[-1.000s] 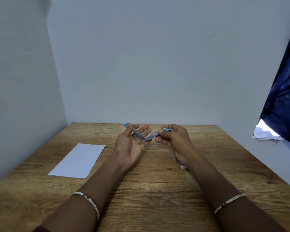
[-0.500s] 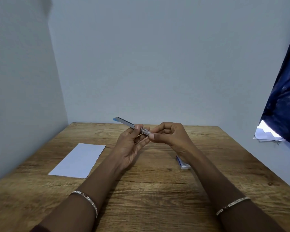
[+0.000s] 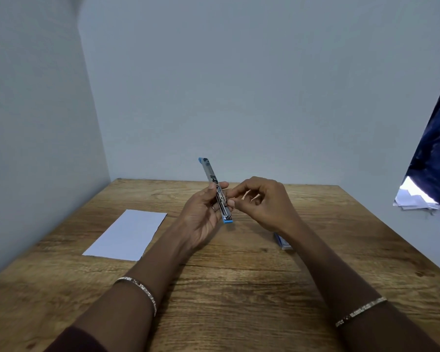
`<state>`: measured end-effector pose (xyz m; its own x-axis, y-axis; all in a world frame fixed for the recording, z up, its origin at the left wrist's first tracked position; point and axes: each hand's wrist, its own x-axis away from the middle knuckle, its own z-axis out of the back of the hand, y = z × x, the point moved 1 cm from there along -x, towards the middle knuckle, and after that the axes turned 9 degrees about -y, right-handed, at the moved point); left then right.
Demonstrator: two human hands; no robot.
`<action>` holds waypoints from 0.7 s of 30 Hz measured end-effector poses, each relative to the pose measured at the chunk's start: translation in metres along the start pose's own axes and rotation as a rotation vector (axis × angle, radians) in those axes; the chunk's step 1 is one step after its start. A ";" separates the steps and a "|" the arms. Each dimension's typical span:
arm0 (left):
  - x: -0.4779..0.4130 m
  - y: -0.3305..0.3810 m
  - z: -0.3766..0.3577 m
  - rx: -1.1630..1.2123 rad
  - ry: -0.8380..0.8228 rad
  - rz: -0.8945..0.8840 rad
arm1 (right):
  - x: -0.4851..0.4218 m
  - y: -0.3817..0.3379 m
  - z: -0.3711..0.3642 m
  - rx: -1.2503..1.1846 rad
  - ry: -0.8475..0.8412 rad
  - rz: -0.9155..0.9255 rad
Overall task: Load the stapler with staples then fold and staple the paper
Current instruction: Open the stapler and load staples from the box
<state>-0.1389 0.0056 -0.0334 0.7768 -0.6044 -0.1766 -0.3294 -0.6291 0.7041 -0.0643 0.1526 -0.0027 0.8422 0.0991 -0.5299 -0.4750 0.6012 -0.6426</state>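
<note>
A slim metal stapler [image 3: 215,185] with blue ends is unfolded into one long straight bar. My left hand [image 3: 203,212] holds it near its lower half, above the middle of the wooden table [image 3: 239,288]. The stapler's far end points up and away. My right hand [image 3: 262,201] is beside it with thumb and forefinger pinched at the stapler's metal channel; whether they hold staples is too small to tell. A white sheet of paper [image 3: 127,235] lies flat on the left of the table. A small staple box [image 3: 282,242] lies behind my right wrist, partly hidden.
Plain walls close the table in on the left and at the back. At the right edge hangs a dark blue cloth [image 3: 434,158], with some white papers [image 3: 414,199] below it.
The stapler went from a bent V shape to a straight bar and swung from lying sideways to pointing up and away. My right hand shifted its pinch to the middle of the channel.
</note>
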 end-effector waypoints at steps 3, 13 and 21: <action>0.001 0.001 -0.002 0.005 0.000 -0.049 | 0.001 0.000 0.001 0.035 0.032 -0.026; 0.007 0.007 -0.009 -0.148 -0.197 0.003 | 0.001 0.013 0.009 -0.663 0.061 -0.303; 0.020 0.021 -0.005 -0.041 -0.423 0.221 | 0.003 0.022 0.043 -0.890 -0.043 -0.290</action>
<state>-0.1279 -0.0168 -0.0190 0.4007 -0.8730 -0.2781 -0.4342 -0.4482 0.7814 -0.0607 0.2002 0.0053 0.9587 0.0803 -0.2727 -0.2499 -0.2191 -0.9431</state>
